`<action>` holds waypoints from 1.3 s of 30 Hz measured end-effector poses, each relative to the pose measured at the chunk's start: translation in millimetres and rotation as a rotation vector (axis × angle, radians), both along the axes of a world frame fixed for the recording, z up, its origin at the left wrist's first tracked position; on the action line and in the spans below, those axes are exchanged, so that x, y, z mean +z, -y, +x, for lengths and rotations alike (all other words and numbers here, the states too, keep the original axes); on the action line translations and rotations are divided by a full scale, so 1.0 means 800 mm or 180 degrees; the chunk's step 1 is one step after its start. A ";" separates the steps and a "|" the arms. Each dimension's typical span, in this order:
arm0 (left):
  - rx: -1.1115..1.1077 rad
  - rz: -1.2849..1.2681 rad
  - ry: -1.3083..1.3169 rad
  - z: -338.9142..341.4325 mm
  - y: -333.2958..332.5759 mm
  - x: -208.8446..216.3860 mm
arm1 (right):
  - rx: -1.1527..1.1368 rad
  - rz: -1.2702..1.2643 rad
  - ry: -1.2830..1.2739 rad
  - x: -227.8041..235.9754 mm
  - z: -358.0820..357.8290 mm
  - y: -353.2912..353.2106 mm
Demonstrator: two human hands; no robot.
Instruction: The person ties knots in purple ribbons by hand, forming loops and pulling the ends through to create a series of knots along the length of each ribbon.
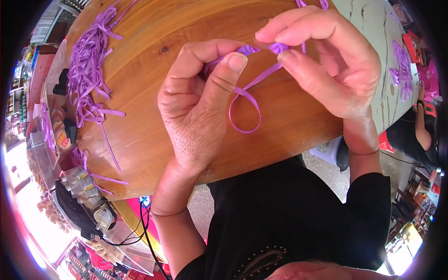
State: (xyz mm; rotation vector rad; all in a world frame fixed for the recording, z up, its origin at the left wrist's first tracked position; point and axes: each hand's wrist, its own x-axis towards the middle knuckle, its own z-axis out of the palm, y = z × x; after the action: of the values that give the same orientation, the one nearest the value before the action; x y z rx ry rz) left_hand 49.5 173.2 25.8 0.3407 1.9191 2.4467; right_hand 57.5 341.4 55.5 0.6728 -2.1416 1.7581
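Above the wooden table, a narrow purple ribbon (256, 109) runs between my two hands and hangs in a loop below them. My left hand (200, 88) pinches one bunched, folded part of it between thumb and forefinger. Opposite, my right hand (331, 60) closes thumb and fingers on another small bunched part. A little gap separates the two bunched bits. More purple ribbon shows behind my right fingers at the top; where it leads is hidden.
A heap of loose purple ribbons (91, 65) lies along the left of the wooden table (149, 116). On the pale marbled surface to the right is another purple pile (402, 70), near a person in dark clothing (417, 135). Black cables (140, 224) hang below the table's left edge.
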 end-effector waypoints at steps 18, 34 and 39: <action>-0.0189 0.0348 0.0236 0.001 0.001 -0.007 | 0.0141 0.1015 -0.0201 0.008 -0.017 -0.019; -0.0220 0.0776 0.0518 0.005 -0.004 -0.004 | -0.0074 0.1505 0.0303 0.039 -0.009 -0.016; -0.0207 0.0790 0.0397 0.007 -0.005 -0.001 | 0.0044 0.1622 -0.0136 0.031 -0.012 -0.014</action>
State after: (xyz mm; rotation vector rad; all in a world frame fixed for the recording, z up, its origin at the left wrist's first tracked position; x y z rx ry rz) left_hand 55.0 177.4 25.0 0.2426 1.5364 2.5981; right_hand 47.7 352.8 80.4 0.8324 -2.5771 1.1847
